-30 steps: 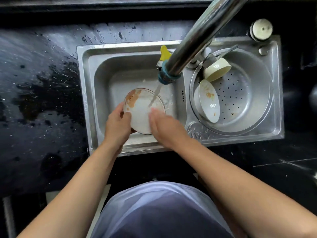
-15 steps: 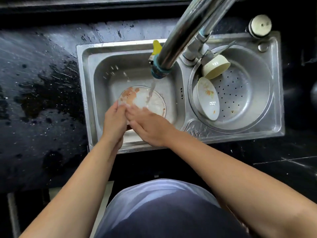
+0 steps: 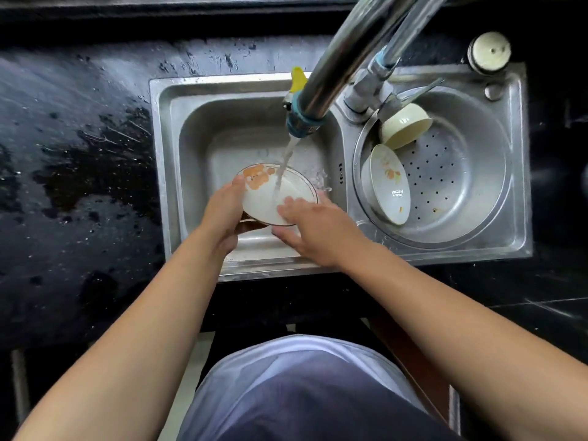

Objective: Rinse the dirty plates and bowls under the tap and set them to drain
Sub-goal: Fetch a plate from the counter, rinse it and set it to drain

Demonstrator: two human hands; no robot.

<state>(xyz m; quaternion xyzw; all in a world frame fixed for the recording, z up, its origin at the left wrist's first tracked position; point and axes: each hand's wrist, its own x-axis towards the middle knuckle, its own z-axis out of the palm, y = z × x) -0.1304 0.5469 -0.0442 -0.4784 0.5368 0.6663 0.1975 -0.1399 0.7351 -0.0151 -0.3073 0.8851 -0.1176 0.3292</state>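
Wet tabletop is surrounding the sink. Left hand is gripping the plate under the tap; right hand is pressing flat fingers on it. Rinsing is proceeding; next move likely requires a secure carry to the basket.

The plate is gripped by the left hand and touched by the right hand under the tap. 1 bowl is leaned in the strainer.
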